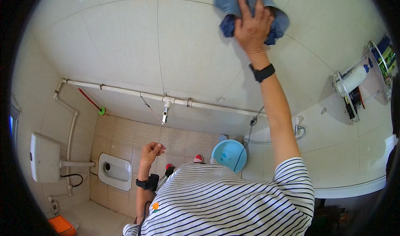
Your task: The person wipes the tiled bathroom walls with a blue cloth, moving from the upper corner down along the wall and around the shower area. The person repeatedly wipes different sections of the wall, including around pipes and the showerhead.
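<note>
With spread fingers, my right hand (253, 28) presses a bunched blue cloth (229, 2) flat against the tiled wall (193, 42) at the top of the view. The cloth has lighter and darker blue parts, and a black band sits on that wrist. My left hand (153, 150) hangs low at my left side with its fingers loosely curled; I see nothing in it. Below the wall's white pipe (137, 94) a metal tap (165, 115) points down. A light blue basin (229, 153) stands on the floor in front of me, with a thin dark cord crossing it.
A squat toilet (115, 172) lies at the left, beside a white cistern (46, 158). A red-handled brush (93, 101) hangs in the corner. At the right, a wall rack (345, 94) holds a white bottle (353, 78), above a shower hose (301, 133). An orange box (62, 226) is at the lower left.
</note>
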Available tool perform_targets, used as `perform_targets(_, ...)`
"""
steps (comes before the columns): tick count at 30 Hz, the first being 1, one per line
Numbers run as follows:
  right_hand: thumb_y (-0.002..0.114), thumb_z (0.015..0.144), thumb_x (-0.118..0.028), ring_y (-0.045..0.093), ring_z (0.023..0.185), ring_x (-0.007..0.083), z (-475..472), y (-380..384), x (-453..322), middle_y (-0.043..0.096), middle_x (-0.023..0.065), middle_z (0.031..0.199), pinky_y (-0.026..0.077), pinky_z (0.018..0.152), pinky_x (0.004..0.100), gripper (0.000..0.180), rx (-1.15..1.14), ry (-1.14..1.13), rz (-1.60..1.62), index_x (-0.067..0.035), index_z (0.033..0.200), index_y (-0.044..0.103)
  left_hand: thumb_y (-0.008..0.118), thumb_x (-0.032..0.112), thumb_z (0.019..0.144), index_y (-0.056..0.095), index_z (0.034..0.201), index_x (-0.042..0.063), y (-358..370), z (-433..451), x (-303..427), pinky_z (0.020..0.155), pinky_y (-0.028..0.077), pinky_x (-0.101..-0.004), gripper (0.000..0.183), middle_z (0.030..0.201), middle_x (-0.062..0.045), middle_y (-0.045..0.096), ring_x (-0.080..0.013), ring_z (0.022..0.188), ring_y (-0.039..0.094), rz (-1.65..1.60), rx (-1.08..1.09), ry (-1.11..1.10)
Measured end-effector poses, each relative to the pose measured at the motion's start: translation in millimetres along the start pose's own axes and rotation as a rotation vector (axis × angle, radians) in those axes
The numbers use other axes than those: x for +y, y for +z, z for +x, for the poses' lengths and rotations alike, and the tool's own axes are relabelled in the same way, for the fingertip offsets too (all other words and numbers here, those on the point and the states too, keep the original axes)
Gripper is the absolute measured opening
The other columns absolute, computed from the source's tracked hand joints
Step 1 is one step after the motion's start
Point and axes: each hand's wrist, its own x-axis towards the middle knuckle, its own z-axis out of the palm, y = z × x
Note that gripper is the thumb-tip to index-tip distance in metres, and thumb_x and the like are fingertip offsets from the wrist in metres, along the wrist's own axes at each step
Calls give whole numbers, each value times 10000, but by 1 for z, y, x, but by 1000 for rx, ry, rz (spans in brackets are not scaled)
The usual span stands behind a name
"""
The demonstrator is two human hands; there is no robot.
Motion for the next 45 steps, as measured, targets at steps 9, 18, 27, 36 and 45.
perform_targets(9, 504, 916, -77, 574, 1152, 319, -228, 92, -84, 461, 118, 1462, 506, 951, 384, 464, -799, -310, 794, -76, 1380, 510, 573, 273, 997, 679, 986, 11, -11, 1, -4, 724, 529, -283, 282, 925, -74, 729, -139, 790, 676, 18, 43, 70)
perform_targets(18, 552, 853, -48, 522, 1238, 289, -131, 61, -50, 344, 69, 1565, 430, 1071, 362, 611, -484, -481, 341, -138, 1449, 449, 584, 252, 985, 679, 988, 1, -34, -32, -28, 681, 512, -263, 268, 896, -68, 727, -118, 753, 660, 12, 148, -12)
perform_targets(27, 604, 826, -73, 523, 1107, 317, 39, 43, -86, 491, 147, 1413, 405, 944, 467, 588, 336, -257, 220, -215, 1394, 548, 572, 303, 996, 667, 1006, 17, -31, -21, -21, 736, 514, -283, 301, 934, -69, 724, -139, 801, 667, -10, 145, 42)
perform_targets(36, 460, 921, 4, 514, 1221, 310, -195, 129, -169, 323, 126, 1552, 499, 966, 376, 532, -876, -426, 821, -4, 1445, 365, 593, 256, 985, 673, 997, -4, -47, -47, -36, 706, 514, -275, 272, 908, -73, 723, -133, 767, 664, -25, 292, 78)
perform_targets(45, 534, 856, -23, 507, 1254, 290, -147, 129, -162, 337, 74, 1565, 458, 1039, 343, 378, -493, -582, 644, 0, 1231, 575, 586, 258, 988, 671, 991, -17, -82, -102, -77, 695, 515, -275, 288, 906, -72, 723, -132, 765, 663, -99, 412, -70)
